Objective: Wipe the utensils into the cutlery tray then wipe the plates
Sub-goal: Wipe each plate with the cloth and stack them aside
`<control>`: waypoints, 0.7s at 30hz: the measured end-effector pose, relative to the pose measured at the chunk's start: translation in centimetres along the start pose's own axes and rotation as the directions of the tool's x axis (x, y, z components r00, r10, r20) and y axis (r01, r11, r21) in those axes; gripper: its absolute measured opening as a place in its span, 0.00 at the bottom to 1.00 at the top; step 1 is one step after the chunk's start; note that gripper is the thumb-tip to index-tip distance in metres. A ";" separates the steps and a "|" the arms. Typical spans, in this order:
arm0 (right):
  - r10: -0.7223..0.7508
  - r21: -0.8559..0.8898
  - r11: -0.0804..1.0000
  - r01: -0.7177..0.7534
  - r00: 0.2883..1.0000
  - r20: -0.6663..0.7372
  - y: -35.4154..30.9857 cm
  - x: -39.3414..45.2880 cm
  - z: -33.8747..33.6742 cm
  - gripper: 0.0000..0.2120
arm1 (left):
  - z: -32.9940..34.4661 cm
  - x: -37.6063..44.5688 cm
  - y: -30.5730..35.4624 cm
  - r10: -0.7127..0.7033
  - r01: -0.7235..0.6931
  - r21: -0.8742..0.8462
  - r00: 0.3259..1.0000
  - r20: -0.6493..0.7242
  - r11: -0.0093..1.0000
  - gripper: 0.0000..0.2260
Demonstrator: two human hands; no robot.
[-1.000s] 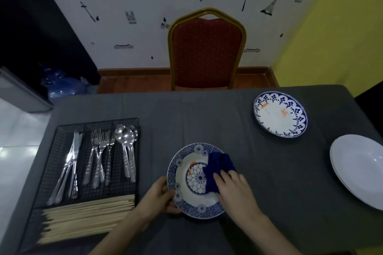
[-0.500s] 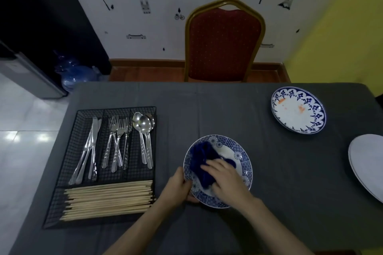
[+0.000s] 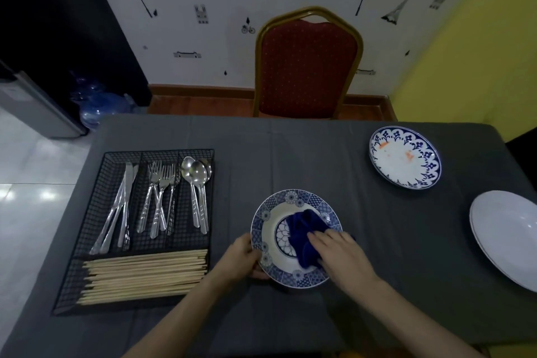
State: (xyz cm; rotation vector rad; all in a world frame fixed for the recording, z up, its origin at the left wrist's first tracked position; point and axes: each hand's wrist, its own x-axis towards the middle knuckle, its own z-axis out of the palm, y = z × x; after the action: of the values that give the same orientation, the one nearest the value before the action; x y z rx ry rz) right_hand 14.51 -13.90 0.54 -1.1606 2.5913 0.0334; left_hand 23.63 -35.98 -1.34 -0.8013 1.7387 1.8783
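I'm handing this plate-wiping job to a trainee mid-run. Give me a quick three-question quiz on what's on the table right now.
1. True or false: the right hand presses a blue cloth onto the patterned plate.
2. What does the left hand grip?
3. Which plate shows orange stains? A) the plain white plate B) the far blue-rimmed plate

Key: 1 true; 2 the patterned plate's left rim; 3 B.
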 end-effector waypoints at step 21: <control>-0.096 0.057 0.994 0.096 0.995 0.000 -1.5 0.1 0.5 0.24 | -1.2 0.8 1.3 0.085 -0.067 0.111 0.982 -0.166 0.992 0.10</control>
State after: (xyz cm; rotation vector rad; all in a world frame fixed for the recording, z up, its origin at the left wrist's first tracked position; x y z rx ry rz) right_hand 15.62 -14.91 0.13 -1.2617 2.5130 -0.0592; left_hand 22.27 -37.37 -0.95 -0.8891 1.9814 1.7941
